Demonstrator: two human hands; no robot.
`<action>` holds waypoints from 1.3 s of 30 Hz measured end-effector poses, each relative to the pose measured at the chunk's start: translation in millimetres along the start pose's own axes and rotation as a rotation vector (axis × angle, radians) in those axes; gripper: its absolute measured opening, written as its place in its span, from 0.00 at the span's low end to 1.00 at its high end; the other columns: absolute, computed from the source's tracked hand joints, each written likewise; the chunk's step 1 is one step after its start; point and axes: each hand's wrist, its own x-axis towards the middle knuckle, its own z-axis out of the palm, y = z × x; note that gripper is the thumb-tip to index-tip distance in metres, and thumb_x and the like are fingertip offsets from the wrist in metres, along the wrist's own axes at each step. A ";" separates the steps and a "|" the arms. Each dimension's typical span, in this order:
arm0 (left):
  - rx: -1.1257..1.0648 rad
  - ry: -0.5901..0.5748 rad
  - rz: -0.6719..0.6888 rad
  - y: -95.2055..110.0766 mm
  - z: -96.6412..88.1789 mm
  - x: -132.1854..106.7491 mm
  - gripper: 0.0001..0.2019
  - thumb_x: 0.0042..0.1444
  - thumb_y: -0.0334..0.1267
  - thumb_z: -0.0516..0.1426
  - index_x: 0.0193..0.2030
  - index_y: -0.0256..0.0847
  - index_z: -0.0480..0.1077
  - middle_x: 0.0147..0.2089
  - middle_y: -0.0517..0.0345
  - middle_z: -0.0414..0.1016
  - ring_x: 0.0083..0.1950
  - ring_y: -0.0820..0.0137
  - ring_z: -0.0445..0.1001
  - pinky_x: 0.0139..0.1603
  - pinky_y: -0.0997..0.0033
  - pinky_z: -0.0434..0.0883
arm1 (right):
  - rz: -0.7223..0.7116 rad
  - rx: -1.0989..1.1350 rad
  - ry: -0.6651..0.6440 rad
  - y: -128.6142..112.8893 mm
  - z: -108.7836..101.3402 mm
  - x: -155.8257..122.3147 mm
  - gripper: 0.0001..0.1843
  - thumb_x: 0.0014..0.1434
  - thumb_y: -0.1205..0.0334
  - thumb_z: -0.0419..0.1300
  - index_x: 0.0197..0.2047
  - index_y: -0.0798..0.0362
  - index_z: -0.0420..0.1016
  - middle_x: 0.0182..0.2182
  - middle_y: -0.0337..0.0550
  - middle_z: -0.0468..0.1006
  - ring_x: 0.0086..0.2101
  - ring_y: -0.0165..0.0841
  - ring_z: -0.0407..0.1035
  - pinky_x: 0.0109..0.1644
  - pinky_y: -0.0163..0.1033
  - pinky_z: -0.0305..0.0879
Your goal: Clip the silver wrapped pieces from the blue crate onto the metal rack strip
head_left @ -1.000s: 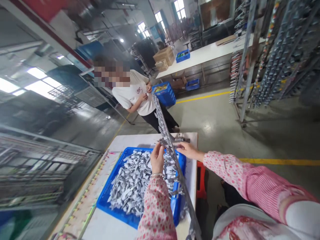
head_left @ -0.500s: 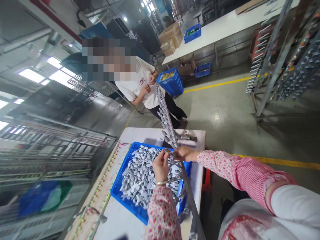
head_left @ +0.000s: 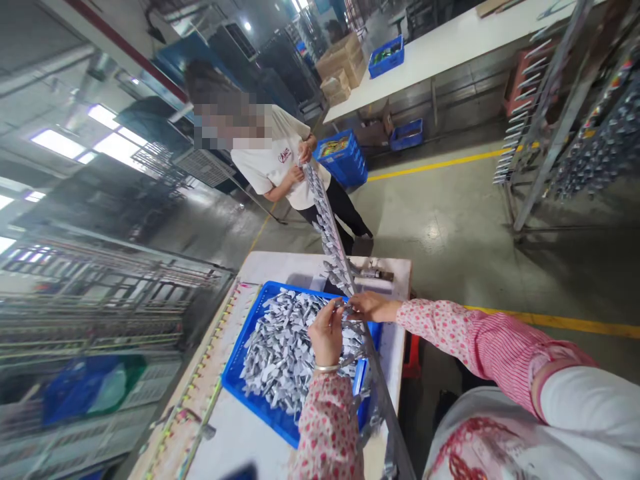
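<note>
A long grey metal bar with small grey metal pieces along it runs slantwise over a blue tray. The tray holds a heap of similar flat grey metal pieces. My left hand, with a bangle at the wrist, is closed in a pinch beside the bar, on a small grey metal piece partly hidden by the fingers. From the right, my right hand reaches to the bar, its fingers closed around a spot on it. What lies under those fingertips is hidden.
Across the table, a co-worker has both hands at the bar's far end. Strips with yellow clips lie along the table's left edge. Stacked blue crates stand behind, and a loaded rack stands at right.
My left hand has shifted slightly right, closer to the bar and my right hand. The co-worker's hands have moved a little along the bar's far end. My right hand stays almost in place.
</note>
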 end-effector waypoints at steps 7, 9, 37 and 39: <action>-0.541 0.116 -0.283 -7.4 2.4 19.2 0.23 0.57 0.53 0.54 0.50 0.37 0.72 0.50 0.45 0.76 0.50 0.62 0.75 0.48 0.64 0.73 | 0.109 0.201 0.062 8.5 -9.3 -9.1 0.17 0.55 0.53 0.65 0.43 0.54 0.74 0.32 0.40 0.77 0.30 0.31 0.69 0.32 0.33 0.61; -0.609 0.135 -0.285 -5.3 9.3 33.0 0.23 0.56 0.54 0.56 0.49 0.38 0.72 0.51 0.46 0.75 0.51 0.62 0.74 0.49 0.64 0.72 | 0.155 0.238 0.136 11.0 -8.9 -11.2 0.13 0.59 0.55 0.60 0.44 0.54 0.74 0.34 0.40 0.77 0.32 0.31 0.70 0.34 0.33 0.62; -0.614 -0.150 -0.101 28.2 -9.8 -22.4 0.16 0.59 0.50 0.54 0.38 0.38 0.75 0.38 0.52 0.75 0.44 0.64 0.72 0.49 0.65 0.67 | 0.080 0.005 0.082 -31.6 19.2 -43.8 0.19 0.60 0.52 0.61 0.49 0.54 0.71 0.38 0.46 0.77 0.34 0.35 0.70 0.36 0.37 0.63; -0.713 -0.191 -0.125 27.0 -3.7 -24.2 0.19 0.61 0.51 0.51 0.33 0.38 0.73 0.33 0.53 0.72 0.39 0.65 0.70 0.44 0.65 0.67 | 0.072 0.022 0.063 -28.7 21.4 -41.4 0.15 0.61 0.54 0.60 0.47 0.54 0.72 0.36 0.44 0.78 0.33 0.34 0.70 0.35 0.36 0.61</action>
